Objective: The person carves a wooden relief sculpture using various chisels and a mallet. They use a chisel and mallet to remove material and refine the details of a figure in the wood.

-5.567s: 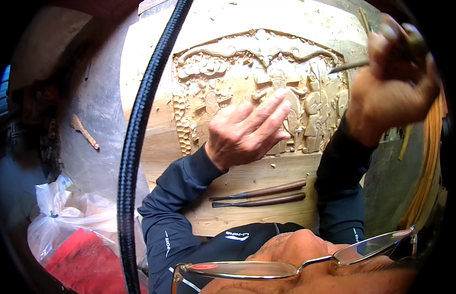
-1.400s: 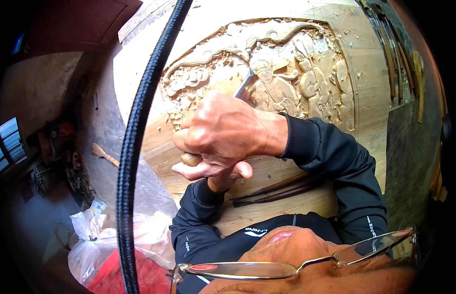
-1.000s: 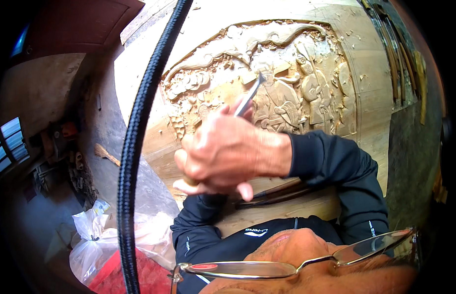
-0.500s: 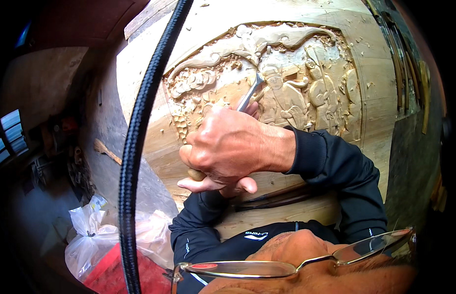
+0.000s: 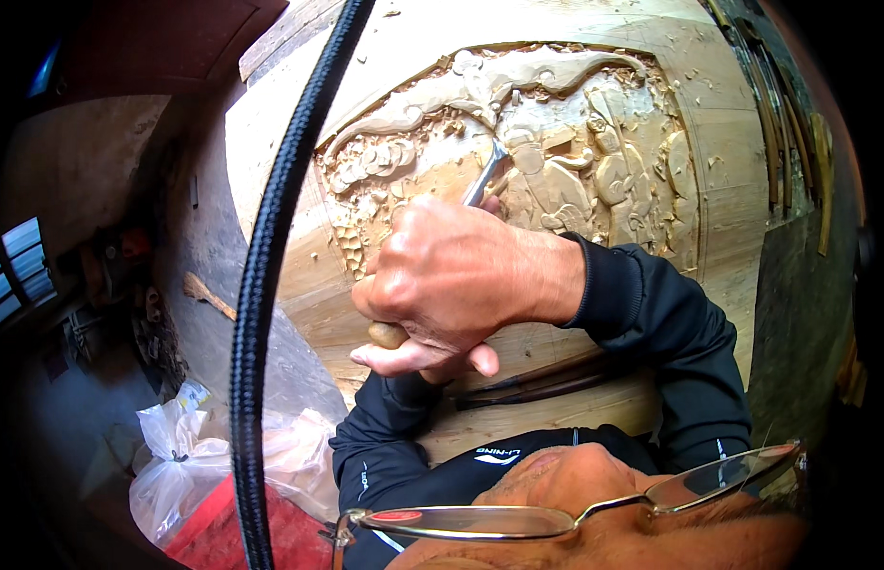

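My right hand (image 5: pixel 465 275) is closed round a chisel with a steel blade (image 5: pixel 483 179) and a rounded wooden handle end (image 5: pixel 387 334). My left hand (image 5: pixel 483 359) is underneath, mostly hidden; only some fingertips show, so its grip is unclear. The blade tip rests over a pale carved wooden panel (image 5: pixel 620 180), left of a central figure (image 5: pixel 529 157), among curls and chips of cut wood. Dark tools (image 5: pixel 503 395) lie on the board below my hands, partly covered by my arms.
More long tools (image 5: pixel 774 133) line the board's right side. A small wooden-handled brush (image 5: pixel 209 296) lies on the grey surface at left. A black braided hose (image 5: pixel 278 218) crosses the view. Plastic bags (image 5: pixel 176 465) and red cloth (image 5: pixel 199 527) sit lower left; a window (image 5: pixel 19 271) is far left.
Earlier my hands were apart, the right raised with a tool, the left over the carving. They came together on the chisel, which has shifted slightly right since a second ago.
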A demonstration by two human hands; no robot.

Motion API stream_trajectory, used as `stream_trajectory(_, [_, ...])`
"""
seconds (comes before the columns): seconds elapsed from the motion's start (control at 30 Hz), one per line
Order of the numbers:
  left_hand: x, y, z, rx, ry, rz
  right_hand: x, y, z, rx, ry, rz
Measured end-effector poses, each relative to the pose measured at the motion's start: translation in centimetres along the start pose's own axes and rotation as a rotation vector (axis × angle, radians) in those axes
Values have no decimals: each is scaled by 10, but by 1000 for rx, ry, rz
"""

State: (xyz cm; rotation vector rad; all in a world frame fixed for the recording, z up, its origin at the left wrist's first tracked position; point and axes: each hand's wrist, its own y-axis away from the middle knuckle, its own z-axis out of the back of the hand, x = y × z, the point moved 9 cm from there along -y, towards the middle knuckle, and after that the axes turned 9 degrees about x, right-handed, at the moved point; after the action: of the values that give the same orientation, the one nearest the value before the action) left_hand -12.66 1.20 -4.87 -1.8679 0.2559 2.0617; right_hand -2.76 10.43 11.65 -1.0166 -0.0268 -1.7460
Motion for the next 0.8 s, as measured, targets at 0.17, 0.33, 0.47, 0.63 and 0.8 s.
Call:
stream_trajectory(0.17, [9,4,-4,31,15,56,-3,0,0,-12,7,4])
stream_trajectory(0.33, [18,-3,-21,140,252,456,1,7,15,-81,11,7])
stream_trajectory(0.47, [-51,-42,-40,262,184,262,7,8,52,-99,-94,13])
stream_trajectory(0.63, [-68,-65,-44,116,127,99,6,32,119,-185,-97,-18])
stream_trajectory(0.8, [-141,-86,-59,110,-442,-421,-11,96,186,-557,-328,-120])
